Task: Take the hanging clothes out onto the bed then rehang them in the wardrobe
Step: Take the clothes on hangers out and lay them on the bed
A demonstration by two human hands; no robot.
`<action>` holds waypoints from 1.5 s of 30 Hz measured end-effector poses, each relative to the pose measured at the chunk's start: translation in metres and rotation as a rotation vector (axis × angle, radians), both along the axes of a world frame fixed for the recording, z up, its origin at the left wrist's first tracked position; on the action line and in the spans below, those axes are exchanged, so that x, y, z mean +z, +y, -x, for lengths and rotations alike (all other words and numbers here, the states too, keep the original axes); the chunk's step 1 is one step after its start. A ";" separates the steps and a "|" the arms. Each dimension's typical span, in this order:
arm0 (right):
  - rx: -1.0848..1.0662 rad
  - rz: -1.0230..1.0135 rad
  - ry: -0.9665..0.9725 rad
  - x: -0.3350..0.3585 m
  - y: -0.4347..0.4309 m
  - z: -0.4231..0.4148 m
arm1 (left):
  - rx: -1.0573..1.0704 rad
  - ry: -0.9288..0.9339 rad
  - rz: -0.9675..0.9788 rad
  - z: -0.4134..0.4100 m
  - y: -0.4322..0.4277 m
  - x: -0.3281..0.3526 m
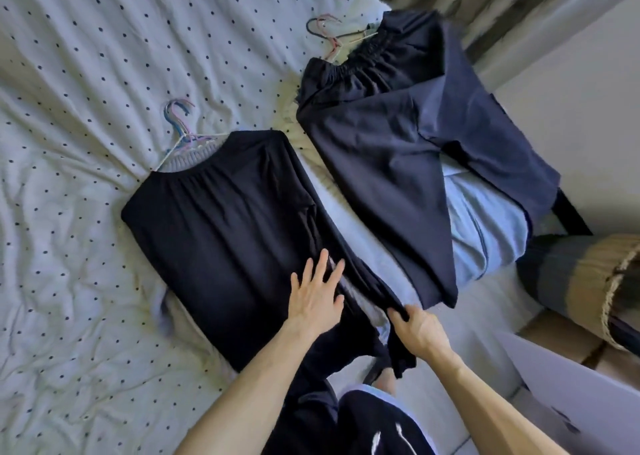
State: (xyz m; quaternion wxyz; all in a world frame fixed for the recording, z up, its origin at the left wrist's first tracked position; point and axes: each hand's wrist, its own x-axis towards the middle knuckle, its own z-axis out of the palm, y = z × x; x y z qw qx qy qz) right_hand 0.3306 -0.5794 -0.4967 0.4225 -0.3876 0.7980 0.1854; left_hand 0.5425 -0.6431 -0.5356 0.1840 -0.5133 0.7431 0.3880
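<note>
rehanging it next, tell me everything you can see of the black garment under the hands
The black garment lies flat on the polka-dot bedsheet: soft matte fabric, gathered at the top, on stacked pastel hangers. The left hand presses flat near its lower edge; the right hand pinches its hem.

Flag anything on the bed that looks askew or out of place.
Mildly, yes. The far pile of dark clothes lies skewed, its right side and a light blue garment overhanging the bed. The near pile lies flat under the left hand; the right hand pinches its hem. No damage visible.
</note>
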 end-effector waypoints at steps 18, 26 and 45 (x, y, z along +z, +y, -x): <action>0.039 0.714 0.016 0.147 0.183 0.180 | -0.325 -0.314 0.010 0.196 0.088 0.145; -0.328 0.993 0.481 0.248 0.347 0.307 | -0.784 0.132 0.326 0.419 0.172 0.244; -1.216 0.705 1.331 0.338 0.627 0.296 | -1.770 0.815 0.231 0.679 0.482 0.386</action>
